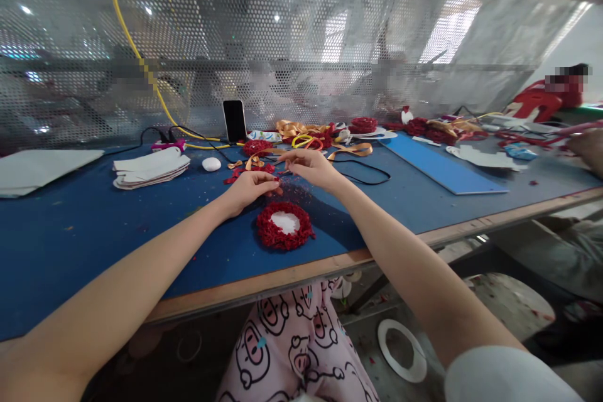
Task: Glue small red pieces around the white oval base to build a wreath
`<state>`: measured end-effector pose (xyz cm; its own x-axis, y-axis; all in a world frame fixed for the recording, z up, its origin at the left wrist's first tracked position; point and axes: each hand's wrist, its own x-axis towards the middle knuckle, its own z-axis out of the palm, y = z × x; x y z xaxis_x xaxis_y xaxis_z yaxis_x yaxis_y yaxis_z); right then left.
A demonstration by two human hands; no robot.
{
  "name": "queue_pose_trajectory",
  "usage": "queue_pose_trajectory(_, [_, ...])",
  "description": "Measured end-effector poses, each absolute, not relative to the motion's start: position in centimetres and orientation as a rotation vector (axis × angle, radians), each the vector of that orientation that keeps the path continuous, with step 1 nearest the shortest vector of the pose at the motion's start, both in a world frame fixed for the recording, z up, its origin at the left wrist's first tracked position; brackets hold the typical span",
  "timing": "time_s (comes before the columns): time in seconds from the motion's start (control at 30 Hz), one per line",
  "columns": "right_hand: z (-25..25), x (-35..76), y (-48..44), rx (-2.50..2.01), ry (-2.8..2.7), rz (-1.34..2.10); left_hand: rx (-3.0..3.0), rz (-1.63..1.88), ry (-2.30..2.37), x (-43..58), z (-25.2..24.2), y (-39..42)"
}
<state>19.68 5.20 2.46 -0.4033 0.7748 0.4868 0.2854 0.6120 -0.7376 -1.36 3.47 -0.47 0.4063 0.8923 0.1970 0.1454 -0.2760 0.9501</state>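
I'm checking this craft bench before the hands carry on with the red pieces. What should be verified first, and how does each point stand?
1. Left hand grips a small red piece: ok, pinched at the fingertips.
2. Right hand meets the same piece: cannot tell, too small.
3. Red ring with white centre lies flat, clear of both hands: ok.
4. Spare red pieces within reach: ok.
5. Black cable away from the ring: ok.
6. Phone propped upright at the mesh: ok.
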Motion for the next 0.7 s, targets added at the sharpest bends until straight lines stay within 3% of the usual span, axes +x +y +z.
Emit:
queue_pose_trajectory(0.2, [2.7, 19.8, 4.3, -0.716, -2.2, 0.792, 1.723, 0.954, 0.89, -1.5, -0.4, 3.4])
queue_pose_trajectory(0.7, [1.9, 19.8, 5.5, -0.78, -2.131, 0.724, 1.698, 0.978, 0.896, -1.5, -0.4, 3.4])
